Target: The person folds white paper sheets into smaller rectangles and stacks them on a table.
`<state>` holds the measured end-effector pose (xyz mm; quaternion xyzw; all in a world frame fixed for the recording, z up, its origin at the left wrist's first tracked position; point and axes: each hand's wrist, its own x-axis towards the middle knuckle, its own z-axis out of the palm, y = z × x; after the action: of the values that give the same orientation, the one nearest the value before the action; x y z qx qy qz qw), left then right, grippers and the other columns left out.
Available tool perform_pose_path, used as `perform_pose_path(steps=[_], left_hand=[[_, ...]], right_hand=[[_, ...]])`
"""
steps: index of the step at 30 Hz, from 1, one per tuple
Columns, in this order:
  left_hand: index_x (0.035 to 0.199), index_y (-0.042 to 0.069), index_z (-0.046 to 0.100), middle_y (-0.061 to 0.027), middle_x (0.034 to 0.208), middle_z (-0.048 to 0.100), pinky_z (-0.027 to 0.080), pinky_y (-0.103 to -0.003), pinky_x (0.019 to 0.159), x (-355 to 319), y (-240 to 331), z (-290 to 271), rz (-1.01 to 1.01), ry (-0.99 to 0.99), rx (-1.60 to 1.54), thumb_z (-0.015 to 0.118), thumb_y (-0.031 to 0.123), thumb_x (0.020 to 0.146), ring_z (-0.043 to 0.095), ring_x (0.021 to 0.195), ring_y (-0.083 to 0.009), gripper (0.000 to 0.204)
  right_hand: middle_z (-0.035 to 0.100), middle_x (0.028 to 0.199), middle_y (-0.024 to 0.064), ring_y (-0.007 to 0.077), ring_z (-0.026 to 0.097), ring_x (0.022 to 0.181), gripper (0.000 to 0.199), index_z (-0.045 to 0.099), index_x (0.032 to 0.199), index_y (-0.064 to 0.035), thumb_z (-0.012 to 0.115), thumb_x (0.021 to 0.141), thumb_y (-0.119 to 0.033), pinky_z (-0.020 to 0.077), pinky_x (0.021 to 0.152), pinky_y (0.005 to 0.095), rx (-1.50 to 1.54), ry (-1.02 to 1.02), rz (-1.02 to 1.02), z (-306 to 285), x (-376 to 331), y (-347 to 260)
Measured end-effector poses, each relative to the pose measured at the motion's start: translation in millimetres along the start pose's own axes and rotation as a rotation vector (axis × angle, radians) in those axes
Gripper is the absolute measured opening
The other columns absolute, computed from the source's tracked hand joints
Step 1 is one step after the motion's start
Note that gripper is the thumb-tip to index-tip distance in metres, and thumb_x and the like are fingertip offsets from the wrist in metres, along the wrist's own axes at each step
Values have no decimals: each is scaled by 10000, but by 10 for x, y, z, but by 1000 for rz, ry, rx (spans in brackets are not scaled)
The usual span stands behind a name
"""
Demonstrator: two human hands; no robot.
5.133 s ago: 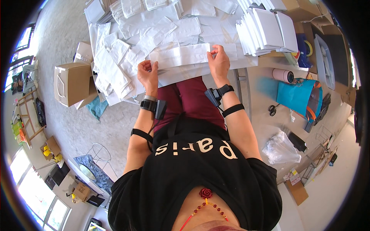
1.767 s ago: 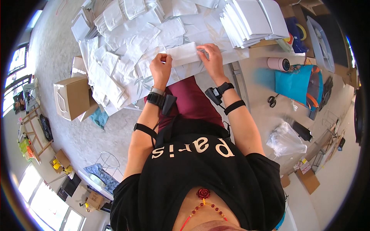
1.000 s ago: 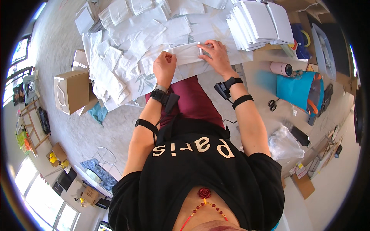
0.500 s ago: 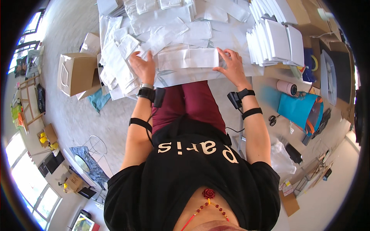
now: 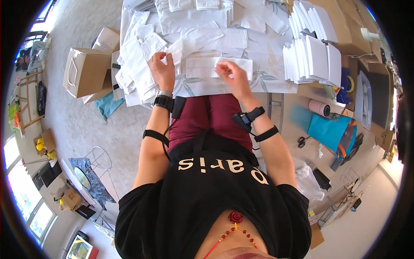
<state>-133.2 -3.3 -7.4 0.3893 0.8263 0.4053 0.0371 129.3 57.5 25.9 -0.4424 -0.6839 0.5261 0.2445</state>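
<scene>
A flat white rectangular packet [image 5: 199, 67], creased near its middle, lies on the patterned table covering in front of me. My right hand [image 5: 235, 78] is over its right half, fingers bent toward the left and the thumb apart; whether the fingertips touch the packet I cannot tell. At the packet's left, my left hand [image 5: 163, 71] hovers by the edge of a loose heap of thin white sleeves [image 5: 138, 64], its thumb and fingers spread with nothing visible between them. More flat white sleeves [image 5: 202, 36] lie overlapping just beyond the packet.
Stacks of white folded pieces [image 5: 310, 58] stand upright at the table's right side. Cardboard boxes [image 5: 88, 73] sit off its left edge. On the right are a pink bottle [image 5: 318, 107], a teal bag [image 5: 331, 133] and black-handled scissors [image 5: 302, 141].
My right hand has moved left from the packet's right end to above its right half. The left hand stays near the heap, its fingers slightly more bent. The whole view has shifted a little.
</scene>
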Motion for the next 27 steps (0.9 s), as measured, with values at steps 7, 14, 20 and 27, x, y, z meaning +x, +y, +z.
perform_pose_path(steps=[7,14,20,27], left_hand=[[1020,42,663,-168,901,747,575,-391,726,-360,1258,-245,175,-256,-295,726,126,959,750,840,-348,121],[1078,-19,642,-104,941,757,562,-272,776,-691,1512,-384,75,-276,-623,776,68,945,730,860,-145,208],[1056,-35,660,-62,889,730,542,-237,702,-626,1178,-20,-227,-332,-711,781,73,940,673,774,-93,199],[1023,-49,738,-98,858,767,566,-285,696,-757,845,617,-235,-446,-527,798,146,902,710,766,-135,238]], right_hand=[[656,1274,237,307,645,1214,967,534,1350,82,370,997,-803,517,1044,390,1310,-302,391,516,214,-20],[681,1324,125,239,648,1236,479,583,1362,17,665,1045,-332,504,1092,387,1598,291,248,14,257,-24],[701,1268,105,228,680,1168,415,637,1311,-6,789,931,-75,560,1022,386,1317,635,232,-819,8,461],[727,1119,67,161,677,983,432,653,1283,38,811,926,-147,535,877,309,763,723,258,-1101,-180,880]])
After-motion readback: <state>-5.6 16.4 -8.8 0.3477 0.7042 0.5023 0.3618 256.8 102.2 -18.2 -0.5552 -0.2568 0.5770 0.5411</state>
